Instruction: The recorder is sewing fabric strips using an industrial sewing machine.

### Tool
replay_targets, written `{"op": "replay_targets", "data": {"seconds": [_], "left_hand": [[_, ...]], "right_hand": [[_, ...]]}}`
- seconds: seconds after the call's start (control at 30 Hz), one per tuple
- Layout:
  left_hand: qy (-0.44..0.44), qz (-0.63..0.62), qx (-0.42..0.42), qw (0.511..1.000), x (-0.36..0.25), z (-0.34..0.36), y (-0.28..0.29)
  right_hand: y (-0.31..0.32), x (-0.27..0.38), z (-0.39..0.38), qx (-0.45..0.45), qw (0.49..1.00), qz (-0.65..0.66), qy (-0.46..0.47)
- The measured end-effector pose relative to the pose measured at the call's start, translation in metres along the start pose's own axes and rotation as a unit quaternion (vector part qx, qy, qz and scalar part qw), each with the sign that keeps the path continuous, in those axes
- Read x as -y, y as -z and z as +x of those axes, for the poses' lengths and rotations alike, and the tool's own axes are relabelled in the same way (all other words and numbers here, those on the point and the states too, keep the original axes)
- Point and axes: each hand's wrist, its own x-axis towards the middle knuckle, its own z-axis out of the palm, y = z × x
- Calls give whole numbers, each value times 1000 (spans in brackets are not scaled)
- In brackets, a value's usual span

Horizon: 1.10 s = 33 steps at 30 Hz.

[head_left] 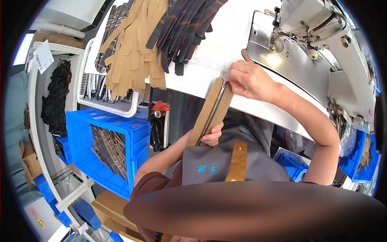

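A long tan zipper strip (207,117) slants between my two hands, with a metal zipper running down its middle. Near its lower end my left hand (213,136) is closed round it, fingers curled over the right edge. My right hand (252,80) pinches at the upper end, by the top of the zipper; what lies between the fingertips is partly hidden. The strip crosses the front edge of the white sewing table (193,86), its lower part over my grey apron (201,165).
A sewing machine (318,28) with a lit metal bed stands at the right. Tan strips (133,52) and dark plaid strips (181,32) hang over the table's left part. Below are a white basket (131,109) and a blue bin (139,139) of zipper strips. Shelving (40,133) stands far left.
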Motion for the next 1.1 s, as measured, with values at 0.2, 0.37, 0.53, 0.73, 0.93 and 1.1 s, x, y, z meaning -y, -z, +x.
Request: {"op": "replay_targets", "data": {"seconds": [0.2,0.37,0.53,0.73,0.93,1.1], "left_hand": [[19,41,7,999,3,8,-5],[15,56,17,998,0,10,-1],[30,35,6,999,4,11,-2],[22,24,-5,999,2,0,7],[-32,101,32,994,5,-8,-28],[-537,-4,-165,827,-3,-194,-129]], "right_hand": [[21,-18,-19,-101,939,99,-315],[26,6,-22,4,992,57,-113],[11,7,-20,45,997,-43,-51],[14,-6,-24,-120,965,34,-231],[-4,-24,-24,-171,965,-116,-163],[5,-29,-45,-160,966,-49,-196]]}}
